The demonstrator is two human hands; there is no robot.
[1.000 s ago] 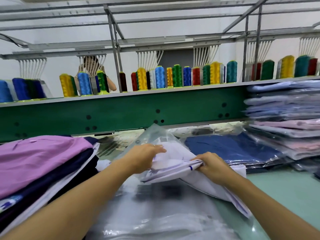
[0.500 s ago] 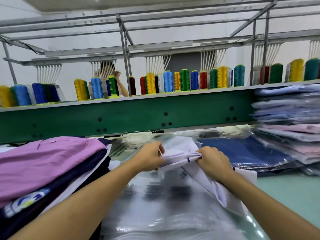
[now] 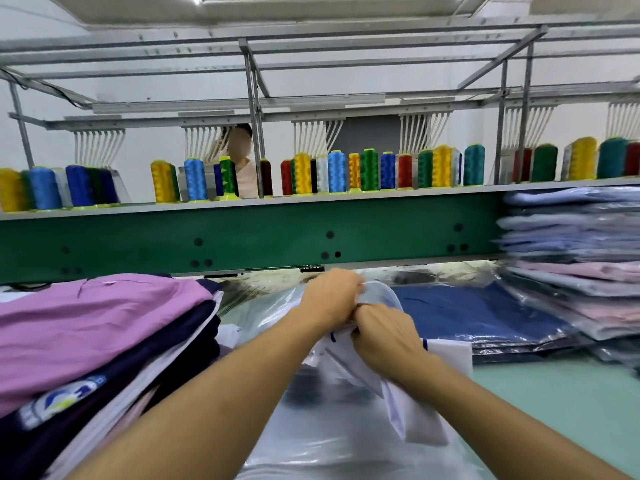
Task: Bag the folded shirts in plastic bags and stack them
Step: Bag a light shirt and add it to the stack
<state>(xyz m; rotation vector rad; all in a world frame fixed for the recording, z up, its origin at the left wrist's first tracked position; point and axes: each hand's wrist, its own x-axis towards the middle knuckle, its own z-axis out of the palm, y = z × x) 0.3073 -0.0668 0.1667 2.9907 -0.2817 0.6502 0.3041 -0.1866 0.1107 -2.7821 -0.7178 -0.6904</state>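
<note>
Left hand (image 3: 331, 299) pinches the bag (image 3: 382, 294) edge, right hand (image 3: 385, 337) fingers curl round the shirt (image 3: 412, 417); hands touch, between pile (image 3: 86, 327) and stack (image 3: 575, 271), free table (image 3: 561, 407) at right

A long green beam (image 3: 263, 237) runs straight across the middle of the frame. Along its top ledge stands a row of thread cones (image 3: 367, 169) in yellow, blue, green, red and teal. White thread guides (image 3: 315, 136) hang in bunches above them from a grey metal frame (image 3: 254, 109). Behind the cones, left of centre, a person (image 3: 244, 168) stands partly hidden by a post. At lower right lies bare pale green counter (image 3: 561, 393).
</note>
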